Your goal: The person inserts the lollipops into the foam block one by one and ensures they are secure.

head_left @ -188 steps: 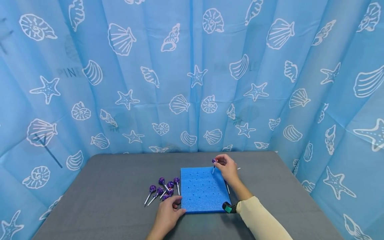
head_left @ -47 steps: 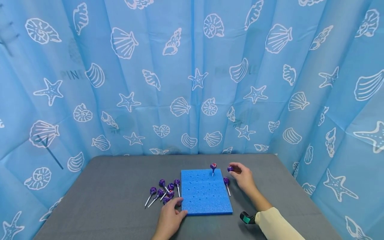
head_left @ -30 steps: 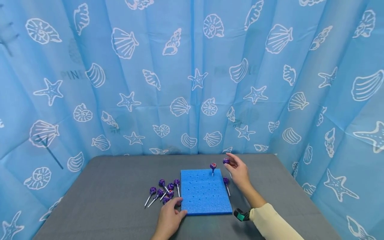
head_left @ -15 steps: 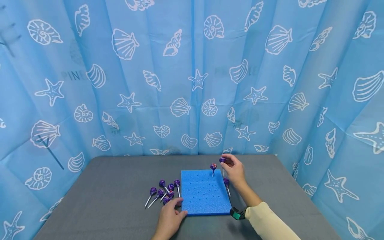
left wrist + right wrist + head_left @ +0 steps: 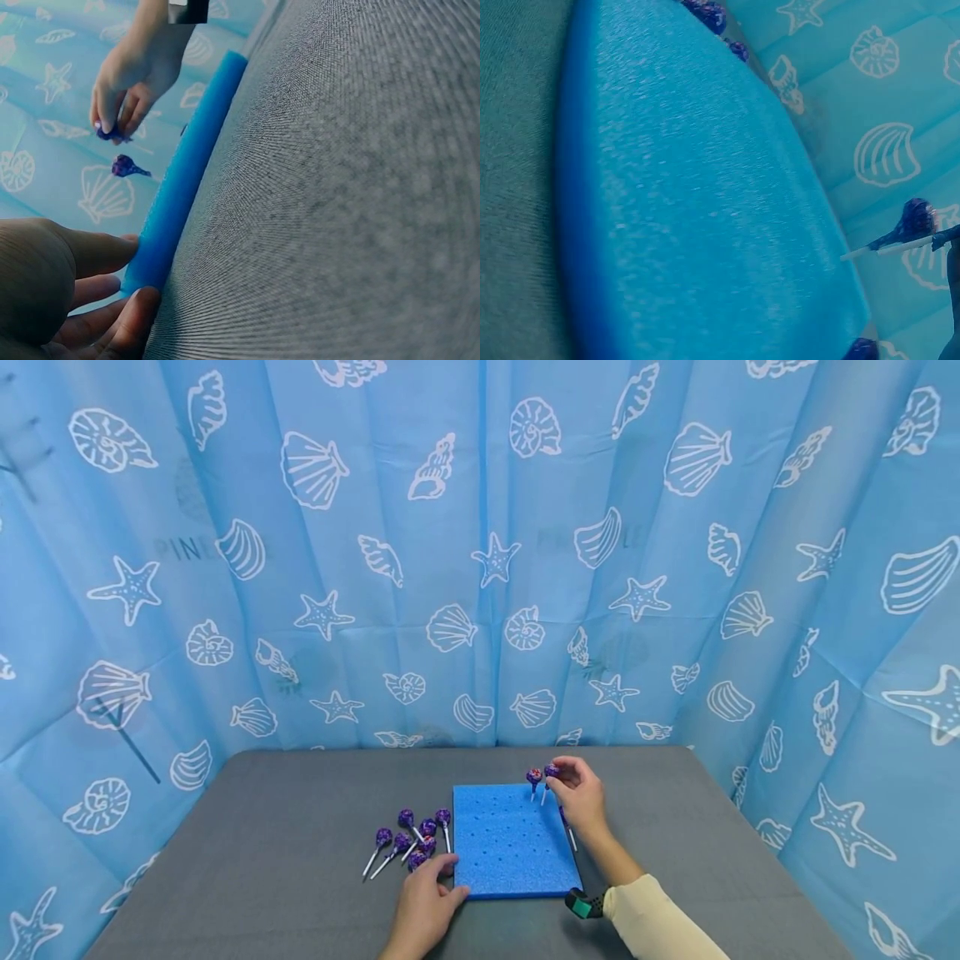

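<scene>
My right hand (image 5: 583, 795) pinches a purple-wrapped lollipop (image 5: 551, 771) by its head, stick pointing down at the far right corner of the blue foam board (image 5: 517, 868). Just left of it, another lollipop (image 5: 533, 775) stands upright in the board. Rows of small holes mark the board's top. At the near left corner, my left hand (image 5: 423, 906) grips the board between thumb and fingers; the left wrist view shows the fingers (image 5: 105, 251) at the board's edge. In the right wrist view, the held lollipop's white stick (image 5: 904, 246) is beside the standing lollipop (image 5: 916, 219).
Several purple lollipops (image 5: 383, 837) lie in a loose cluster left of the board, close to my left hand. One more lollipop (image 5: 573, 838) lies along the board's right edge, partly behind my right hand. A blue shell-print curtain (image 5: 450, 568) hangs behind the grey table (image 5: 300, 827).
My right hand first set one lollipop upright in the board, then lifted another from the right side and brought it left and down to the board. My left hand stayed at the corner.
</scene>
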{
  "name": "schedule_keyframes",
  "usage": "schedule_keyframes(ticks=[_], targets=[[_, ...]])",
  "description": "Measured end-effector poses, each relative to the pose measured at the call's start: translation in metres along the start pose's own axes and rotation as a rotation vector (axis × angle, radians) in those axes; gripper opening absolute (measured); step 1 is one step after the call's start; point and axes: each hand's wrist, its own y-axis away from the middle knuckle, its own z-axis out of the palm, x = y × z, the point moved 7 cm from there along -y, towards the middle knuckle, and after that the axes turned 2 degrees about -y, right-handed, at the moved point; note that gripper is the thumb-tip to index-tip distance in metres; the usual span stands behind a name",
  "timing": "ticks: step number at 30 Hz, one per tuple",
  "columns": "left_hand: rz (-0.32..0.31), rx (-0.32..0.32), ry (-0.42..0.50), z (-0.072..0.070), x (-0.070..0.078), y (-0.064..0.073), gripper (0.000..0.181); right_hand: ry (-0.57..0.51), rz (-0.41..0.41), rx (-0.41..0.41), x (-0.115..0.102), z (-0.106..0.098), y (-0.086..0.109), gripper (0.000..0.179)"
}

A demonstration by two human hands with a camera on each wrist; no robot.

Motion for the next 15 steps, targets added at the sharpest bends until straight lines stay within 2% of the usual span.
schedule_keyframes(ticks=[9, 12, 15], targets=[[-0.004, 0.017, -0.006, 0.0, 0.0, 0.0, 0.04, -0.053, 0.053, 0.038, 0.012, 0.004, 0.006, 0.025], [-0.003, 0.016, -0.001, 0.0, 0.0, 0.001, 0.04, -0.039, 0.049, 0.029, 0.001, 0.004, 0.01, 0.024], [-0.011, 0.012, 0.006, 0.0, 0.0, 0.001, 0.041, -0.012, 0.058, 0.016, 0.003, 0.006, 0.012, 0.024]])
